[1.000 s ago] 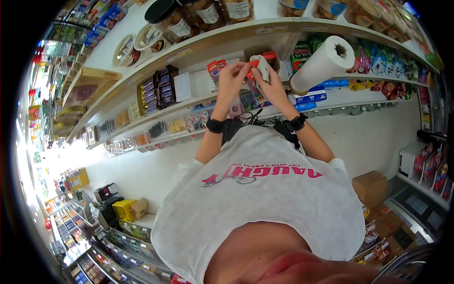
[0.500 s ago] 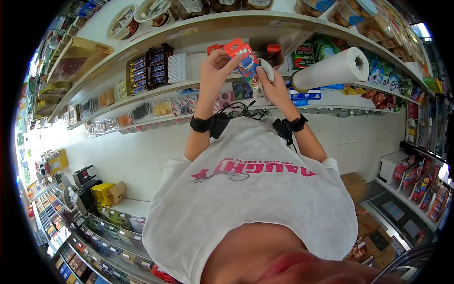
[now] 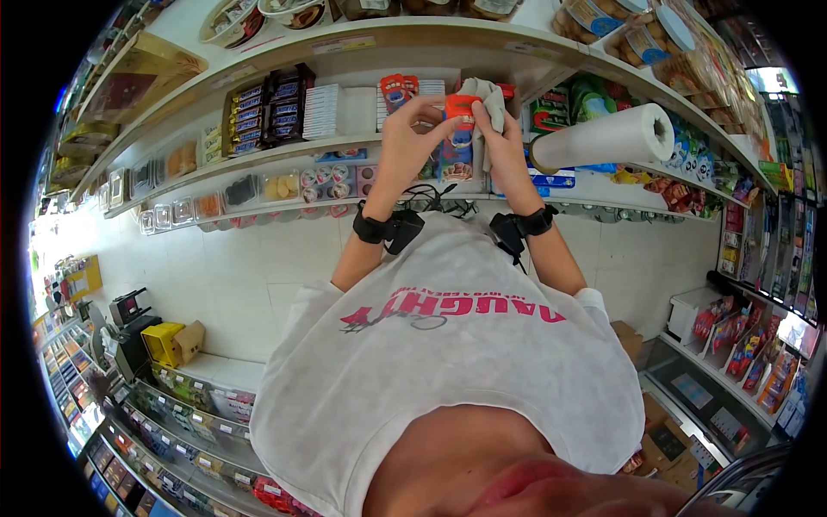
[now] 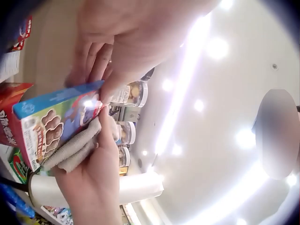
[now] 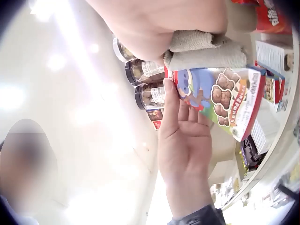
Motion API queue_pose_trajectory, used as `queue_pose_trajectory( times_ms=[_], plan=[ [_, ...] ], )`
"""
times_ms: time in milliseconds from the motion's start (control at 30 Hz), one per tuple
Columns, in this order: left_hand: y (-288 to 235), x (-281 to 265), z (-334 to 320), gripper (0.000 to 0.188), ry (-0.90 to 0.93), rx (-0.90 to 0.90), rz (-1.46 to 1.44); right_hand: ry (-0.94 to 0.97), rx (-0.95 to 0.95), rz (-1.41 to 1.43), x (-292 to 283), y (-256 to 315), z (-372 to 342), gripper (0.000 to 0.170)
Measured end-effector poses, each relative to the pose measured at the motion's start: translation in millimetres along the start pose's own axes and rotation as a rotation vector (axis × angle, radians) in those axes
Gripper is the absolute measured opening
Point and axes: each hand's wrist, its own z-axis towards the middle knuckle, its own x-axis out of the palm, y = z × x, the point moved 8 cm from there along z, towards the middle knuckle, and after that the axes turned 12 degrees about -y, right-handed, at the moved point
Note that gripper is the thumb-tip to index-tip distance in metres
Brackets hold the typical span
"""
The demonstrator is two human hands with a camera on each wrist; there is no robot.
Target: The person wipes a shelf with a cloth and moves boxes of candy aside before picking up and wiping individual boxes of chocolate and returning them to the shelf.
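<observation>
Flat red-and-blue cardboard box [image 3: 462,138], upper centre.
Left hand [image 3: 412,138] fingers pinch its red end; right hand [image 3: 510,159] grips ribbed grey cloth [image 3: 493,102] against it.

The box [image 3: 462,136] swung its far end rightward, while the cloth [image 3: 491,97] at its right shifted farther away.

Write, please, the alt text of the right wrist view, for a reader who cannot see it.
A left hand pinches a corner of a colourful box printed with a blue cartoon character, while the right hand, at the top, holds a grey cloth against it. Lidded jars stand behind the hands.
</observation>
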Motion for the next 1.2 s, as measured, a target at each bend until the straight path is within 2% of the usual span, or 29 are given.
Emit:
queue_pose_trajectory(
  times_ms=[67,167,267,367,467,533,567,667,767,867,967,1067,1167,1200],
  plan=[
    [-1,-5,2,0.027,-0.096,-0.007,-0.093,-0.001,0.123,0.107,1,-2,-9,0.029],
    [-6,1,-2,0.029,-0.186,0.061,0.012,-0.069,0.059,0.166,-3,-1,-8,0.029],
    [-16,12,-8,0.028,-0.268,0.281,0.097,-0.140,-0.064,0.176,-10,19,-8,0.029],
    [-28,25,-10,0.030,-0.254,0.501,0.293,-0.169,-0.080,0.216,-17,31,-17,0.031],
    [-43,47,-16,0.040,-0.169,0.588,0.380,-0.200,-0.140,0.159,-31,35,-22,0.035],
    [-44,59,-18,0.047,-0.134,0.599,0.348,-0.195,-0.114,0.205,-35,35,-23,0.041],
    [-44,65,-20,0.051,-0.115,0.604,0.331,-0.193,-0.101,0.227,-37,36,-25,0.045],
    [-43,78,-21,0.056,0.061,0.443,0.302,-0.202,0.035,0.350,-47,35,-29,0.054],
    [-43,89,-25,0.052,0.132,0.427,0.227,-0.138,0.053,0.462,-47,40,-30,0.058],
    [-33,98,-26,0.042,0.120,0.208,-0.137,-0.162,-0.038,0.418,-59,47,-28,0.053],
    [-2,103,-23,0.037,0.193,0.090,-0.075,-0.198,0.064,0.380,-70,38,-22,0.049],
    [-26,107,-27,0.036,0.141,0.312,0.082,-0.219,-0.008,0.362,-80,29,-15,0.046],
    [-10,114,-25,0.035,0.230,0.195,-0.045,-0.245,-0.098,0.365,-84,44,-18,0.043],
    [-10,111,-24,0.035,0.197,0.162,-0.040,-0.253,-0.112,0.352,-86,47,-19,0.041]
  ],
)
